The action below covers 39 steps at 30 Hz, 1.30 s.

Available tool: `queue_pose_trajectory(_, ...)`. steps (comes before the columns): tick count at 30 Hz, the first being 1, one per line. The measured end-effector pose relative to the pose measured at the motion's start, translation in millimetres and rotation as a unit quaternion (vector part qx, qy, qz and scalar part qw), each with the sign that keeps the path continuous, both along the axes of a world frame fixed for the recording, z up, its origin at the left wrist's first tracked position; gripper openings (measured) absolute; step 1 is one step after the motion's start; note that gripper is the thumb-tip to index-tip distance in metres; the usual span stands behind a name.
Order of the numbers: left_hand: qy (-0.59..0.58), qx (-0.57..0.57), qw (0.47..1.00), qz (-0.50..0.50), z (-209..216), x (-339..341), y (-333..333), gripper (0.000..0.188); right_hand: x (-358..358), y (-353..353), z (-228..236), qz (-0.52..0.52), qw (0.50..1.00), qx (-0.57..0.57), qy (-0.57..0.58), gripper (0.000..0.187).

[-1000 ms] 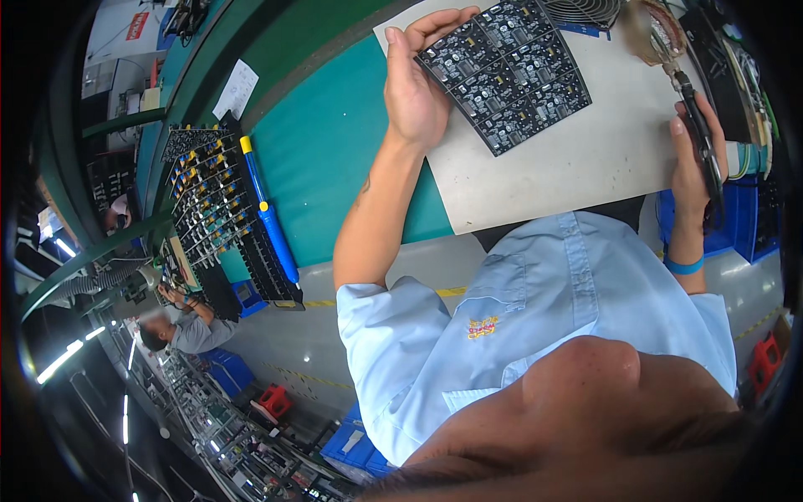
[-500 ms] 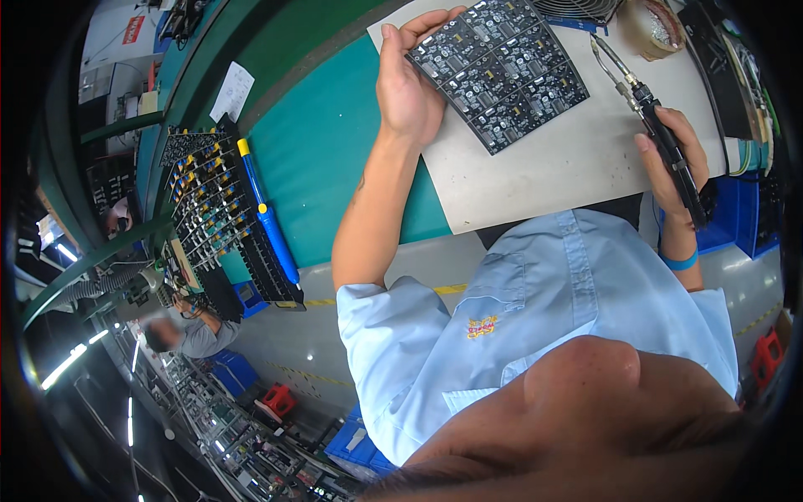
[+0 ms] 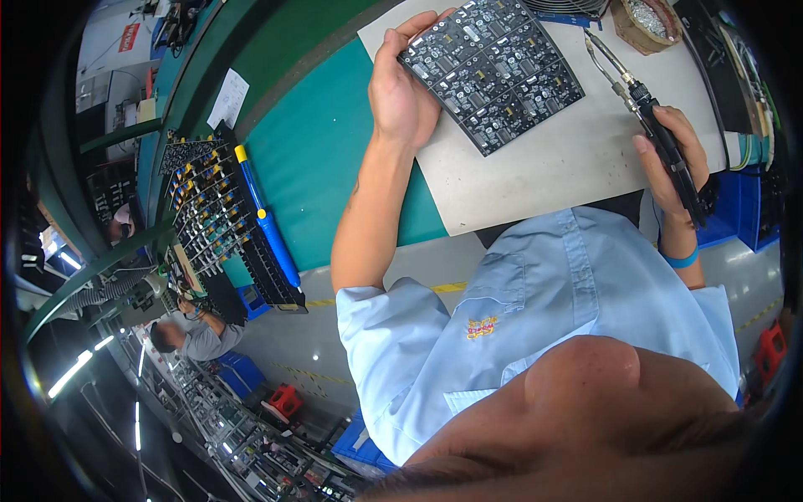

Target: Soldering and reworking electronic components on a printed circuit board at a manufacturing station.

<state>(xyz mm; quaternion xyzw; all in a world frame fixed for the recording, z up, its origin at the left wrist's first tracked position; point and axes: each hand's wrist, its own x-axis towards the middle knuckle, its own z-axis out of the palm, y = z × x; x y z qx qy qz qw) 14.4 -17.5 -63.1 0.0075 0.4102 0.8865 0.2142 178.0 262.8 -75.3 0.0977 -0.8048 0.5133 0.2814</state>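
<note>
My left hand (image 3: pixel 405 92) grips a black circuit board panel (image 3: pixel 493 71) by its left edge, with the thumb along the side and fingers behind it. The panel is divided into several repeating sections crowded with small components, and is tilted above a pale work mat (image 3: pixel 502 180). In my right hand (image 3: pixel 679 159) is a soldering iron (image 3: pixel 661 134) with a black handle. A thin metal tube runs along the iron's shaft to its tip, which points up and left, apart from the panel.
A tub of silvery material (image 3: pixel 648 23) stands at the back right, beside a coiled metal holder (image 3: pixel 577 7). On the left, a blue and yellow desoldering pump (image 3: pixel 269 222) lies by a rack of boards (image 3: pixel 209 205). Another person (image 3: pixel 196 335) works far left.
The view has shifted slightly, and the panel with my left hand appears a little farther left. Both hands keep their holds.
</note>
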Motion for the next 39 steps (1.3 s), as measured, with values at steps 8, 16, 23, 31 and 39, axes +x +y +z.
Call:
queue_pose_trajectory(8, -0.013, -0.084, 0.996, 0.027, -1, 1, 1, 0.042, -1, -2, 2, -0.003, 1.0, 0.006, 0.011, 0.044)
queue_pose_trajectory(16, 0.056, -0.091, 0.994, 0.027, -5, 1, -1, 0.041, -11, -34, 19, 0.114, 0.993, -0.019, -0.009, 0.042)
queue_pose_trajectory(23, 0.079, -0.077, 0.994, 0.027, -2, 3, 2, 0.041, -30, -59, 27, 0.16, 0.987, -0.006, -0.016, 0.043)
queue_pose_trajectory(31, 0.081, -0.076, 0.994, 0.024, 1, 6, 4, 0.04, -29, -62, 27, 0.152, 0.987, -0.019, -0.041, 0.043)
queue_pose_trajectory(39, 0.084, -0.074, 0.994, 0.02, 0, 5, 4, 0.04, -27, -61, 28, 0.141, 0.989, -0.027, -0.028, 0.043)
